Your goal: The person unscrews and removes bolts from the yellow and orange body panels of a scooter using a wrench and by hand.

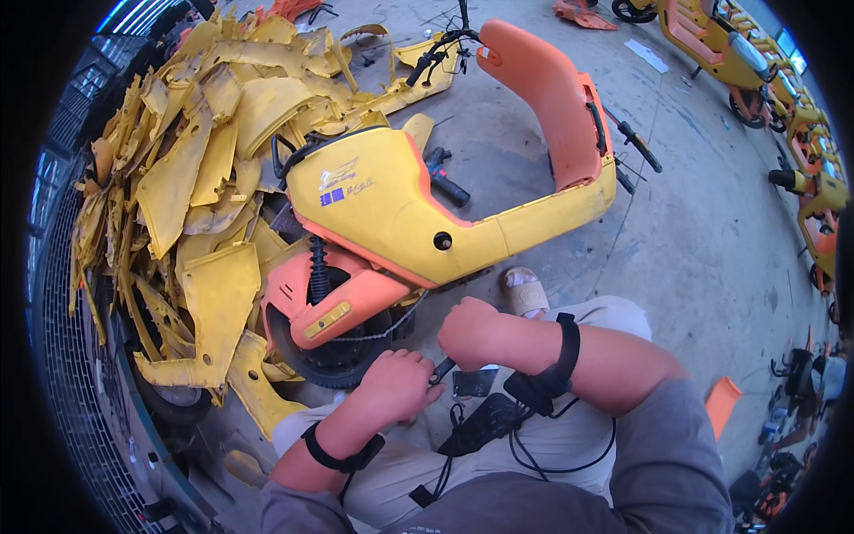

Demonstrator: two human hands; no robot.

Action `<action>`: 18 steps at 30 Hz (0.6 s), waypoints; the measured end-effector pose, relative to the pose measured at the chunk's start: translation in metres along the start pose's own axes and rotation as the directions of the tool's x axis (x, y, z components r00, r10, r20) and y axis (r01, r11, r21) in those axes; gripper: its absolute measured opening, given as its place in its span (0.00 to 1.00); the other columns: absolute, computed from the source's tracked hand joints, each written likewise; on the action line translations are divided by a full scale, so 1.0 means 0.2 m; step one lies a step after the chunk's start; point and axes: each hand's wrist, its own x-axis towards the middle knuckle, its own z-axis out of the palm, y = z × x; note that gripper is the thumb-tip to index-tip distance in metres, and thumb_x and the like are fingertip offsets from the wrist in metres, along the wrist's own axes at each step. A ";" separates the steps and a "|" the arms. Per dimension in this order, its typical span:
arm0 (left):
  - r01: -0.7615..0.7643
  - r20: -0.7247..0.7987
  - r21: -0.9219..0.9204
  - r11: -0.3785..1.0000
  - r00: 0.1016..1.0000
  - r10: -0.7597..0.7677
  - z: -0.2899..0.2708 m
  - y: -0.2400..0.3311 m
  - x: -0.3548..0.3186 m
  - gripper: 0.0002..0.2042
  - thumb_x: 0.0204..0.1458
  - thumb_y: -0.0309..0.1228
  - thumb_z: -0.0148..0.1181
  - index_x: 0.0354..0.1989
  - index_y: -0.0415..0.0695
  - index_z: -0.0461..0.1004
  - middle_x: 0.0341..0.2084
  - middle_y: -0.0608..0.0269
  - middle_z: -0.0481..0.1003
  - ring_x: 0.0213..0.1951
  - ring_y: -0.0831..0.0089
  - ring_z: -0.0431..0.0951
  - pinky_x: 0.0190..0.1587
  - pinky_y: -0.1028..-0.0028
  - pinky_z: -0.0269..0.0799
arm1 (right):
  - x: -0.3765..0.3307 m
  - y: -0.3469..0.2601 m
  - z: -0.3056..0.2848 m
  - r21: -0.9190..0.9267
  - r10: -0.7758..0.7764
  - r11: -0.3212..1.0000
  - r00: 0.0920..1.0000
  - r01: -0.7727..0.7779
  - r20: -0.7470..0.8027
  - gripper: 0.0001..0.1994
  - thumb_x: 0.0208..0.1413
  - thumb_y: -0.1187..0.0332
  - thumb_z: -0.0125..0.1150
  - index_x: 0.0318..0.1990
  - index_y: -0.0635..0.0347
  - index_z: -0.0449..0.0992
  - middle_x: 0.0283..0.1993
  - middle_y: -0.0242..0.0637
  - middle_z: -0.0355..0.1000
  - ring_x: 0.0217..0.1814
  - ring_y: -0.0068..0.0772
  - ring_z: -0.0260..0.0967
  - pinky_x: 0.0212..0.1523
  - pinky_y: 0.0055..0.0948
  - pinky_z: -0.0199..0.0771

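Taking the middle of your view as the clock's centre, a heap of yellow body panels (209, 160) fills ten o'clock. The yellow-and-orange scooter (382, 205) stretches from its rear tyre (325, 372), between seven and eight o'clock, to its orange front shield (543, 98) at one o'clock, with a thin chain-like strand (382, 333) hanging below its orange rear cover. Your left hand (391, 384), between six and seven, has its fingers curled beside the ringed end of a small dark tool (440, 370) at six o'clock; you cannot tell how firmly they grip it. Your right hand (469, 332), at five, is closed into a fist at the tool's other end, its fingertips hidden. Your sandal (525, 292) shows between three and four, an orange panel (722, 405) lies at four, and parked scooters (712, 44) line two o'clock.
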 end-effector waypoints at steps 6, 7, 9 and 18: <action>0.018 -0.087 -0.024 1.000 0.996 -0.020 -0.04 -0.02 -0.01 0.20 0.53 0.49 0.57 0.28 0.40 0.76 0.28 0.54 0.76 0.36 0.56 0.77 0.43 0.63 0.71 | 0.03 -0.01 -0.03 -0.024 -0.009 1.000 1.000 0.009 -0.029 0.11 0.44 0.62 0.63 0.34 0.54 0.84 0.38 0.38 0.79 0.46 0.38 0.74 0.47 0.34 0.68; 0.012 -0.099 -0.025 1.000 0.995 -0.014 -0.05 -0.02 -0.01 0.20 0.53 0.49 0.57 0.28 0.40 0.76 0.28 0.54 0.76 0.36 0.56 0.77 0.43 0.62 0.71 | 0.03 -0.01 -0.03 -0.026 -0.017 1.000 1.000 0.016 -0.019 0.11 0.45 0.61 0.63 0.34 0.54 0.84 0.38 0.38 0.79 0.46 0.39 0.75 0.47 0.35 0.68; 0.005 -0.111 -0.028 1.000 0.994 -0.008 -0.05 -0.02 0.00 0.20 0.53 0.48 0.57 0.28 0.40 0.76 0.28 0.54 0.76 0.36 0.56 0.77 0.43 0.62 0.71 | 0.03 -0.01 -0.02 -0.027 -0.025 0.999 1.000 0.025 -0.004 0.11 0.45 0.61 0.63 0.34 0.54 0.84 0.38 0.38 0.79 0.46 0.39 0.75 0.47 0.35 0.68; 0.011 -0.105 -0.049 0.999 0.994 -0.016 -0.03 0.00 0.01 0.18 0.52 0.47 0.59 0.29 0.40 0.76 0.28 0.54 0.76 0.36 0.56 0.77 0.43 0.62 0.71 | 0.04 -0.02 0.01 -0.009 -0.029 1.000 0.999 0.029 0.023 0.12 0.45 0.60 0.64 0.35 0.54 0.83 0.39 0.38 0.79 0.47 0.39 0.75 0.48 0.36 0.69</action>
